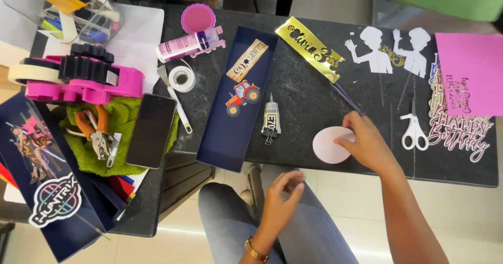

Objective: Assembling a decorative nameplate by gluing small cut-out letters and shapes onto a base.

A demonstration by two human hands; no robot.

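My right hand [367, 142] rests on the dark stone table [298, 93], its fingertips on the edge of a pale pink paper circle [329, 146]. My left hand [280, 201] hovers over my lap below the table edge, fingers loosely curled, holding nothing that I can see. A small glue tube with a binder clip [270, 120] lies left of the circle. A long navy box lid [220, 138] holds a tractor cutout [242, 96] and a tan ticket-shaped cutout [247, 60].
White scissors [414, 130], white figure cutouts [390, 51], a gold name cutout [310, 48] and a pink card [469, 72] lie to the right. A phone [151, 130], pliers on a green cloth [94, 133], a pink tape dispenser [78, 78] and a glue bottle [189, 45] sit left.
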